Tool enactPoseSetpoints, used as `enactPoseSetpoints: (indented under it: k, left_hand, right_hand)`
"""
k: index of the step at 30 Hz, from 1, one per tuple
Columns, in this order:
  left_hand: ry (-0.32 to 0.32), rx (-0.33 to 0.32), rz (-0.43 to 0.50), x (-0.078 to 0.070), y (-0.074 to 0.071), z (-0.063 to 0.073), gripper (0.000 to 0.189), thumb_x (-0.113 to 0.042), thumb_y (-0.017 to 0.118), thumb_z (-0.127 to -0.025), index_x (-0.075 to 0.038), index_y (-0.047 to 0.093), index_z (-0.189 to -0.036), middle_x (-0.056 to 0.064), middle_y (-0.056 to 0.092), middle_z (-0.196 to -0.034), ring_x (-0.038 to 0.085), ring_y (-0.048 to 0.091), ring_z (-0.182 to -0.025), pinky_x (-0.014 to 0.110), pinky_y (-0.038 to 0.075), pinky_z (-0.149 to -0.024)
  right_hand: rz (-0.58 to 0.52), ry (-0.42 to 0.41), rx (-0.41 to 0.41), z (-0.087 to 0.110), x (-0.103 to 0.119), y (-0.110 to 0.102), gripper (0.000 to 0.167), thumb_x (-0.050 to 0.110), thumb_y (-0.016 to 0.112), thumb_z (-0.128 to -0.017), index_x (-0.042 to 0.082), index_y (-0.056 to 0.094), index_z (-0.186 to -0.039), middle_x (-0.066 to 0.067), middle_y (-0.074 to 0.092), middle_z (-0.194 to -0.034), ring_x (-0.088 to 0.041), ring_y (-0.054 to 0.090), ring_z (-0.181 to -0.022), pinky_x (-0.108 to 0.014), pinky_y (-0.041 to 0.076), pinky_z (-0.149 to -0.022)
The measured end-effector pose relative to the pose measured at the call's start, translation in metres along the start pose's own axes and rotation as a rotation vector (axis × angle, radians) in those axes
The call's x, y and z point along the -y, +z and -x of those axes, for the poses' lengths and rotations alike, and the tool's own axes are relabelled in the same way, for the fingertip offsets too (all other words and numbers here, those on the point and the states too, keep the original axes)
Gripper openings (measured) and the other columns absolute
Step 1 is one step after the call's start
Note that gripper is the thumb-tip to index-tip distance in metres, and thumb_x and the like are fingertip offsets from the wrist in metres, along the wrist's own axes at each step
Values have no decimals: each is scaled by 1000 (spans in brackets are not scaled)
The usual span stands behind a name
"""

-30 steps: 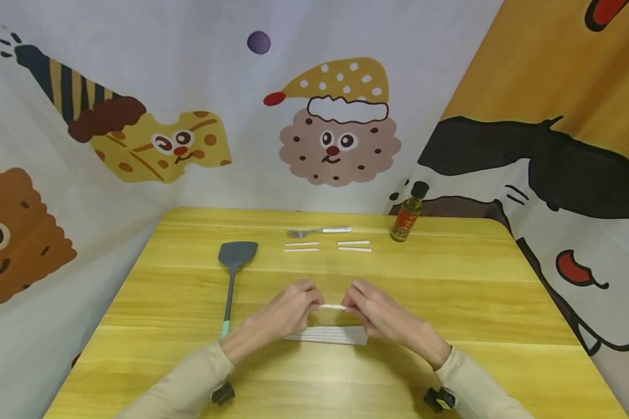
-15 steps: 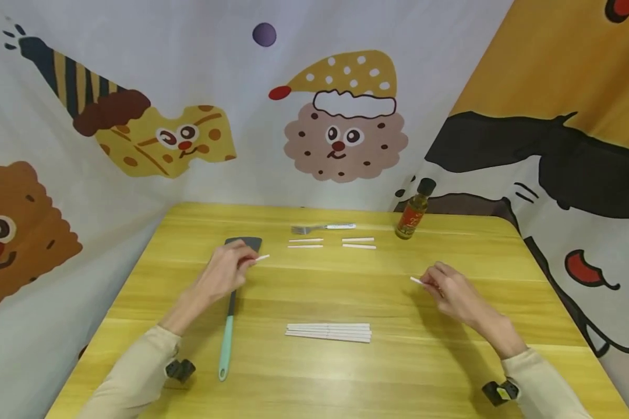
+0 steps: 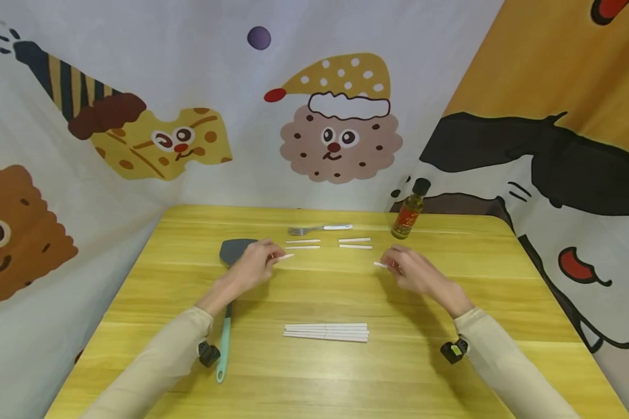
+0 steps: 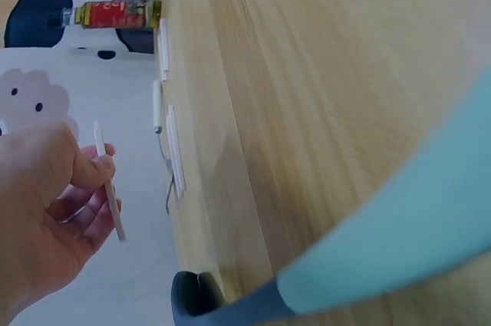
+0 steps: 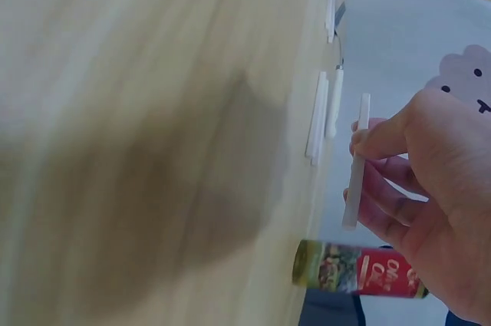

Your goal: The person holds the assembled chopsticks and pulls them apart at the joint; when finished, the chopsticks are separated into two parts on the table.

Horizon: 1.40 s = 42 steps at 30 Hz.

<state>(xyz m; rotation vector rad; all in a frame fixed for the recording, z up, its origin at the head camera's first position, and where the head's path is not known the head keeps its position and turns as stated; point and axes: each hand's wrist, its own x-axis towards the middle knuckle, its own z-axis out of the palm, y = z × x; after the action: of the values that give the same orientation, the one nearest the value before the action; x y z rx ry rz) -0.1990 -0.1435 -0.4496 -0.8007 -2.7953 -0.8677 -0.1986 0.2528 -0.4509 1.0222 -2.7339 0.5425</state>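
My left hand pinches a short white stick between thumb and fingers, above the table and near the spatula's dark head. The thumb presses on its middle part in the left wrist view. Across from it, my right hand holds a similar short white stick, tilted, by thumb and fingertips. Two short white sticks lie side by side just beyond the left hand, and another pair lies to their right. Nearer to me rests a row of several longer white sticks.
A spatula with a mint handle lies under the left forearm. Behind the short sticks is a fork with a white handle. An oil bottle stands at the back right. A cartoon-printed cloth hangs behind the table.
Both hands met on one white stick above the row, then parted, each with a short piece. Since then they have moved inward towards each other, near the laid-out short sticks.
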Motion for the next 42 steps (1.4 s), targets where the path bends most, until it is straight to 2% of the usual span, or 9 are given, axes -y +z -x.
enactPoseSetpoints:
  k: [6,13,20,23,31,36,42]
  left_hand:
    - [-2,42,11,2,12,-21,26,11,60,-91,0,75,-109,10,69,-100,19,64,-85,30,57,-72]
    - [25,57,25,4,26,-43,20,6,63,-94,-1,76,-108,11,73,-102,22,69,-89,32,59,-76]
    - [-37,90,52,5,35,-56,19,5,64,-94,-2,76,-106,10,72,-99,21,68,-90,32,59,-78]
    - [-60,101,67,7,41,-61,19,5,64,-94,-3,77,-106,9,71,-98,21,67,-90,31,58,-79]
    - [-65,111,63,15,58,-68,20,9,64,-90,-3,77,-100,10,74,-97,21,68,-90,30,59,-81]
    - [-76,123,65,13,62,-69,20,10,63,-91,-2,77,-99,11,74,-97,21,68,-91,32,59,-82]
    - [-94,130,83,12,63,-70,19,8,63,-92,-3,76,-100,10,73,-97,21,68,-92,32,59,-83]
  right_hand:
    - [-10,18,40,-26,1,3,13,-5,70,-88,2,72,-99,-9,69,-92,-19,67,-78,-32,59,-67]
    - [-42,15,53,-52,1,14,14,-3,69,-91,2,74,-102,-11,72,-96,-22,70,-83,-36,60,-73]
    - [-57,22,50,-64,-3,28,17,-6,69,-89,0,76,-103,-14,74,-97,-26,72,-85,-37,61,-77]
    - [-67,43,52,-67,-5,35,18,-7,70,-88,1,77,-103,-14,75,-98,-26,73,-86,-36,62,-78]
    - [-66,104,72,-73,-6,50,17,-4,72,-88,4,78,-101,-12,75,-100,-24,71,-88,-35,61,-79]
    - [-72,135,90,-74,-5,55,15,-3,70,-90,5,77,-101,-12,74,-103,-25,70,-91,-37,60,-82]
    - [-68,123,66,-74,-8,59,12,-2,71,-90,3,77,-100,-12,73,-102,-25,70,-93,-37,60,-84]
